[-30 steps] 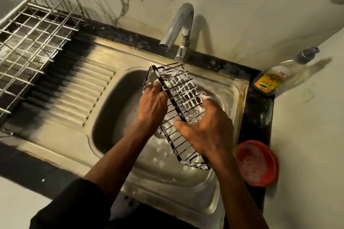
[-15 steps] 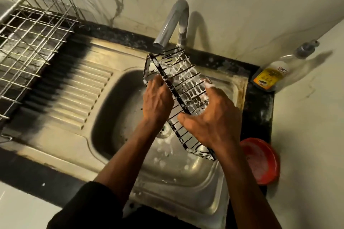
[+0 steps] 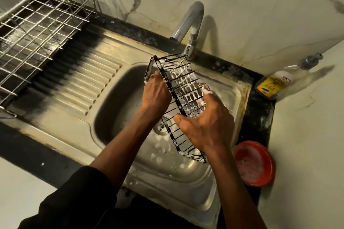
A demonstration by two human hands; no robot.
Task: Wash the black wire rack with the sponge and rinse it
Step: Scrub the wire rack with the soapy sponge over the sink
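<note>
Above the sink [image 3: 186,182], the left hand [image 3: 155,95] grips the rack [image 3: 186,87] steady; the right hand [image 3: 206,122], clutching the sponge [image 3: 206,89], should scrub along every wire.

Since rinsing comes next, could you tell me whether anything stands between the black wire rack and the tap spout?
Nothing visible does. Both the left hand and right hand grip the soapy black wire rack above the sink, and its upper end sits near the tap spout with only open air between them.
</note>
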